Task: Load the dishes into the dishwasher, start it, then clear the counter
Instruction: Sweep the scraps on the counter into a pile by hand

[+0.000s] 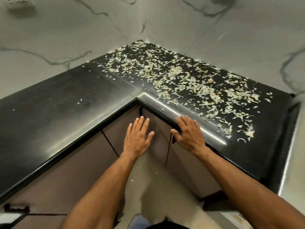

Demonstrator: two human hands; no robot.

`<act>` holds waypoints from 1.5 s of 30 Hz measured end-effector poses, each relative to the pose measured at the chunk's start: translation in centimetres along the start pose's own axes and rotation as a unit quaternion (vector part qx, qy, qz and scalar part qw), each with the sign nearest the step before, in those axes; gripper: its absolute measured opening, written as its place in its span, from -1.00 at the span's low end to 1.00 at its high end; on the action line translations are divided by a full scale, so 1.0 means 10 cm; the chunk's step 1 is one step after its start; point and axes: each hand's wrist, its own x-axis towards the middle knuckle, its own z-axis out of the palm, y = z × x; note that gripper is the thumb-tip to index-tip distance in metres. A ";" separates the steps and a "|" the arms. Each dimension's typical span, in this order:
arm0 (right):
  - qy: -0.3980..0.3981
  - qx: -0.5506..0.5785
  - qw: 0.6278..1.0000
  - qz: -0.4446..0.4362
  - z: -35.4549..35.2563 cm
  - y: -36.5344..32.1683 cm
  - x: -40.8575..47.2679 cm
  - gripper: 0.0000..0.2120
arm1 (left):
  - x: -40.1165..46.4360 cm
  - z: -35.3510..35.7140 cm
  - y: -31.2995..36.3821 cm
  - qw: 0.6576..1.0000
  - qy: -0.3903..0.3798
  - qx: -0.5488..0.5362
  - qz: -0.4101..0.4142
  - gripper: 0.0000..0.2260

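The room is dim and greenish-grey, lit softly from above. A bright streak of glare runs along the front edge of the glossy black table (pixel 57 103), sharpest at the inner corner near the frame's middle. Wide-angle bending curves the walls (pixel 49 33) at the edges. The upper left and lower left corners are smeared and blurred; shadows are faint.

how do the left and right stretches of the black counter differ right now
The right stretch is strewn with pale peel scraps; the left stretch holds only a few stray flecks. The right hand rests on the right stretch's edge; nothing touches the left stretch. Both are glossy black.
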 end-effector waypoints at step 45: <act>0.031 -0.022 0.884 0.466 -0.29 2.03 0.44 -0.18 | 2.44 0.68 0.62 0.962 -0.064 -0.004 0.264 -0.36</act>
